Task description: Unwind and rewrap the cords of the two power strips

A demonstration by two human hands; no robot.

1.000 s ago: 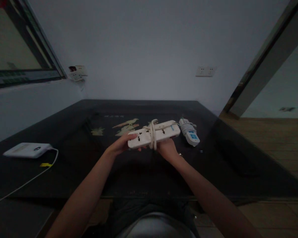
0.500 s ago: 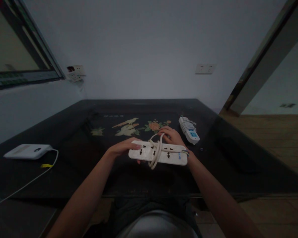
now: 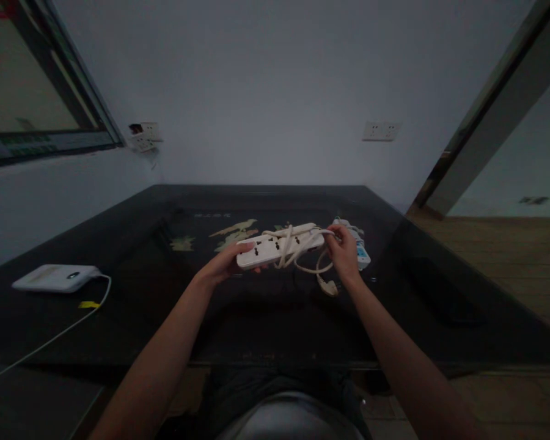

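Observation:
My left hand (image 3: 226,261) grips the left end of a white power strip (image 3: 266,249), thumb on top and fingers underneath. The strip is tilted, its right end farther from me. Its white cord (image 3: 284,244) loops around the middle. At the right end, my right hand (image 3: 342,249) pinches a stretch of that cord. Below the right hand hangs a loop of cord with a white plug (image 3: 329,287). Partly hidden behind the right hand, a second white power strip (image 3: 362,254) with blue sockets lies on the table, its own cord wound round it.
The dark table (image 3: 275,324) has a bird and flower picture on top. At the left lies a white device (image 3: 55,278) with a cable and a yellow tag (image 3: 89,304). A dark flat object (image 3: 440,293) lies at the right. Wall sockets (image 3: 381,131) are behind.
My right hand has moved right and pulled out a length of cord, and the plug now shows. The strip's right end has swung away from me; my left hand keeps hold.

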